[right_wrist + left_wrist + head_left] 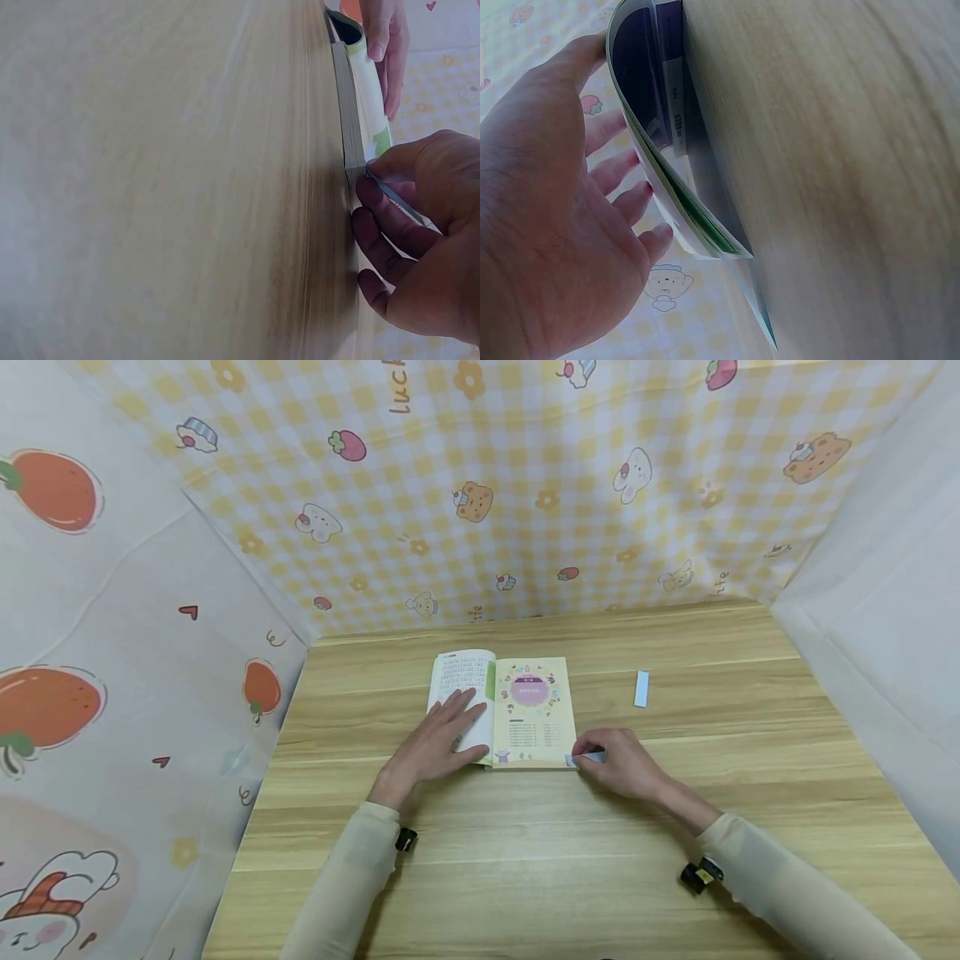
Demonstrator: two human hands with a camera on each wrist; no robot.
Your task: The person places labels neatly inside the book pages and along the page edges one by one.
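Note:
An open book [536, 710] lies on the table, a text page at left and a cream page with a pink round design at right. My left hand [442, 739] rests on the left page with its fingers spread and straight. In the left wrist view, that side of the book curves up off the table beside my left hand [562, 195]. At the lower right corner of the right page, my right hand [622, 764] pinches a light blue paper strip [597, 757] between thumb and forefinger. The right wrist view shows my right hand [427, 232] against the book's page edges [349, 112].
A second light blue strip [641, 688] lies on the wooden table [525, 852], right of the book. Behind the table hangs a yellow checked cloth [525, 485], and white cloth with printed fruit [56, 710] hangs at the left.

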